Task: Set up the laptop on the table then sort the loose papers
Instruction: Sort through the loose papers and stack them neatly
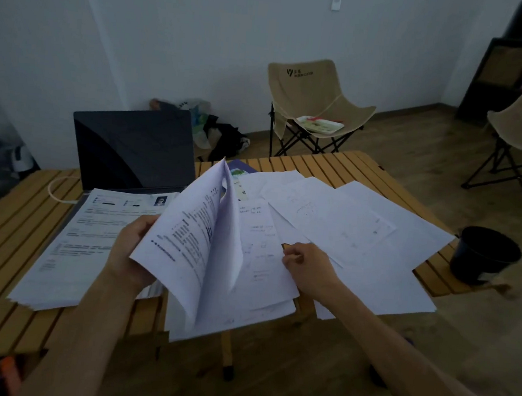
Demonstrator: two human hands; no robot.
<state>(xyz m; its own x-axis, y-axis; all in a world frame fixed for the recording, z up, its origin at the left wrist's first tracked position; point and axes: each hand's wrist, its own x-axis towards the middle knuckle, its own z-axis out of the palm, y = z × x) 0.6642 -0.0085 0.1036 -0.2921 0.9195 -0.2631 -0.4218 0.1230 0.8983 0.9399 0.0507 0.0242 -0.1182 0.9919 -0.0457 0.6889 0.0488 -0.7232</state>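
A person's left hand (132, 246) grips a sheaf of printed pages (186, 242) lifted off a slatted wooden table (0, 238), its long edge running away from the camera and the top sheets curling upward. The right hand (307, 265) pinches the edge of a sheet (258, 248) beside it. Loose papers (360, 238) fan across the table's right half; a neater stack (75, 244) lies left, overlapping the base of an open laptop (131, 148) whose dark screen faces the camera. Two beige folding chairs (312, 101) stand on the wood floor near a white wall, with a black bucket (485, 255) at the table's right edge.
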